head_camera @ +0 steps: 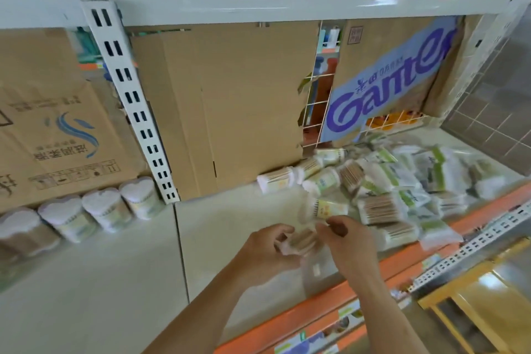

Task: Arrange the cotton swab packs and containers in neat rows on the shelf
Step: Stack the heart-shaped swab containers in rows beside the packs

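Hands: both meet over the front of the shelf (115,282), a little right of its centre seam, and share one small swab pack (301,240).
Left hand (267,248): fingers curled in round the left end of the swab pack, clasping it.
Right hand (349,241): thumb and fingertips pinch the right end of the swab pack, with the other fingers folded beneath.
Swab pack position: held clear of the shelf between the two palms. Wooden sticks show through the clear wrap, and a smeared flap of see-through film hangs below.
Round tub (324,208): lies on its side just beyond the right thumb. I cannot tell whether the thumb touches it.
Pile (402,190): loose packs and tubs are heaped on the right part of the shelf, up against the cardboard and the wire grid (316,112). Motion blur makes them impossible to count.
Row (86,214): heart-topped containers stand side by side along the back of the left bay. The leftmost is cut by the picture edge.
Cardboard (244,109): flat sheets and a printed carton (57,129) wall off the back of the shelf.
Slotted post (129,100): white, standing between the two bays.
Orange edge (316,304): front lip of the shelf, partly crossed by the right forearm.
Hard to read: the print on the packs, and whatever sits below the orange edge, are too blurred to make out.
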